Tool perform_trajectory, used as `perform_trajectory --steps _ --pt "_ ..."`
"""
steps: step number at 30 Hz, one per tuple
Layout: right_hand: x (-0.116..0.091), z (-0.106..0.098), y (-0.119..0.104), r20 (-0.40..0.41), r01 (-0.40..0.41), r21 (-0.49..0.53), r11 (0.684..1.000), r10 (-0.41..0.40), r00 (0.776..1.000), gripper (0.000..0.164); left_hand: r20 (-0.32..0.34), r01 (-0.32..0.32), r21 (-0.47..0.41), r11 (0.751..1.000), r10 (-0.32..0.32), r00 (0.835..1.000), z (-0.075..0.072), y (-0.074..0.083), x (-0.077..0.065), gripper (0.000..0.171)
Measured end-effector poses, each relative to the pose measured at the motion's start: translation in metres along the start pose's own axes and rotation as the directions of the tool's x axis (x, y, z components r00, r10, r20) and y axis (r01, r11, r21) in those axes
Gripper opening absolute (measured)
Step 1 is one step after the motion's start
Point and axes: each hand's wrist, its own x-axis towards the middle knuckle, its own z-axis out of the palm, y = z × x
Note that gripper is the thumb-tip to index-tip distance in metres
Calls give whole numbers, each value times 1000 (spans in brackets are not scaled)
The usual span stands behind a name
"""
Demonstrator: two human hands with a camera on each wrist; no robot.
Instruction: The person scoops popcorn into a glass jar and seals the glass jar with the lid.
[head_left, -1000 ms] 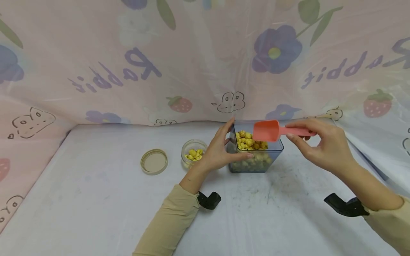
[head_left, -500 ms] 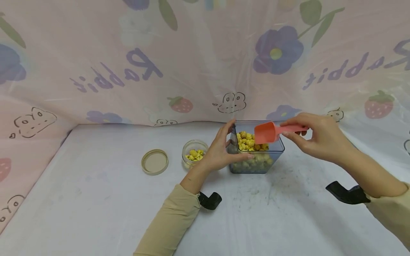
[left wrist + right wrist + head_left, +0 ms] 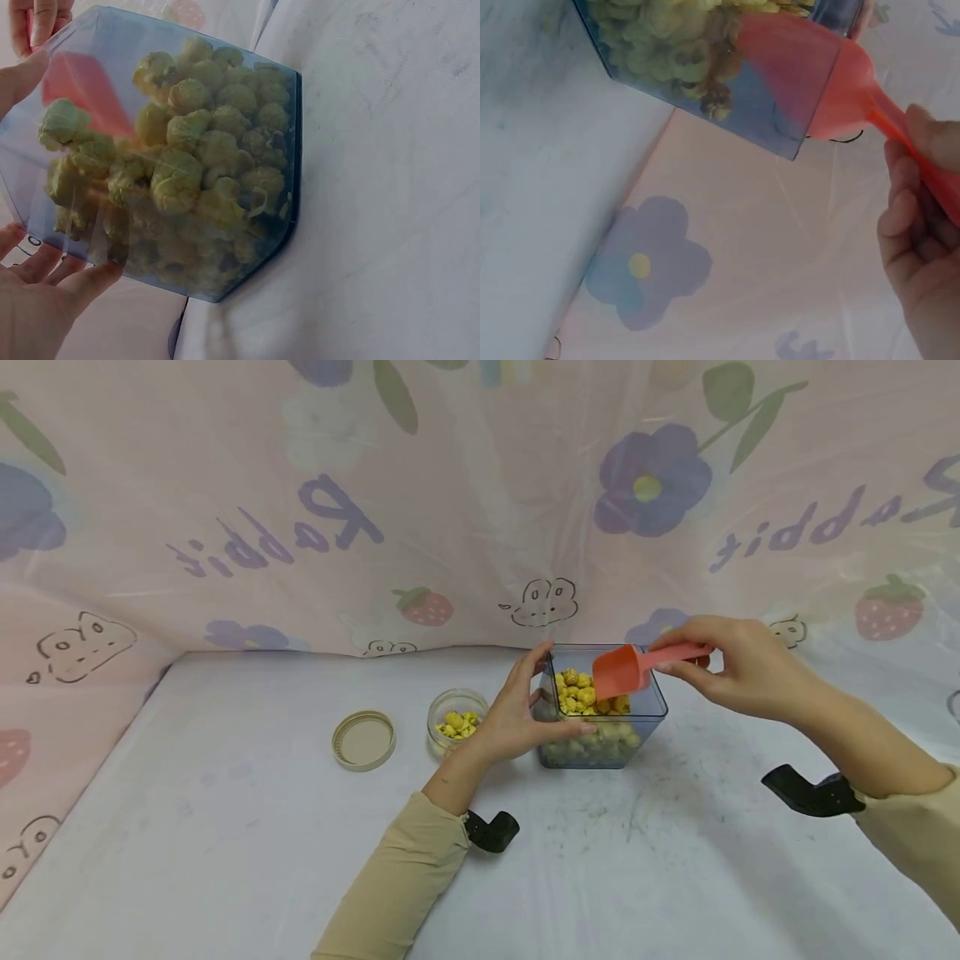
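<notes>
A clear bluish plastic container (image 3: 643,727), partly filled with yellow popcorn (image 3: 576,692), stands near the back of the table. My left hand (image 3: 508,714) holds it by its left side, thumb across the front wall and fingers toward the back corner. By its handle, my right hand (image 3: 738,662) grips a red scoop (image 3: 618,672). The scoop's bowl dips inside the container and meets the popcorn, as the left wrist view shows through the wall. In the right wrist view the scoop (image 3: 847,90) slants in over the rim, thumb and fingers around its handle.
Left of the container stands a small clear jar (image 3: 456,700) with some popcorn in it, partly behind my left hand. Farther left lies a round beige lid (image 3: 363,741). A printed curtain (image 3: 450,527) hangs right behind the white table (image 3: 247,827).
My right hand has moved slightly left and up, tilting the scoop so its bowl points down into the popcorn. The left hand and the container have stayed in place.
</notes>
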Motion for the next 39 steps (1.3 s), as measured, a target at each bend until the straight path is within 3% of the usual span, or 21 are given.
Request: perform_trajectory --steps 7,11,16,22,27,31,39 --pt "9 2 -3 90 4 -23 1000 -2 996 33 -1 8 -7 1000 -8 1000 0 0 0 105" --pt "7 3 2 86 -16 14 1000 15 996 35 -3 9 -7 1000 -9 1000 0 0 0 105" --pt "-2 6 9 140 -163 98 982 148 979 30 -1 13 1 1000 -13 1000 0 0 0 105" --pt "-13 18 16 171 -310 249 918 273 947 25 -3 10 7 1000 -10 1000 1 1 1 104" --pt "-24 31 18 153 -367 410 835 333 930 25 -5 21 9 1000 -21 1000 1 0 1 105" --pt "-27 40 12 132 -384 448 807 365 922 25 -7 24 5 1000 -24 1000 1 0 2 104" --pt "-29 47 3 133 -471 498 728 473 871 26 -8 13 15 1000 -13 1000 0 -1 2 105"
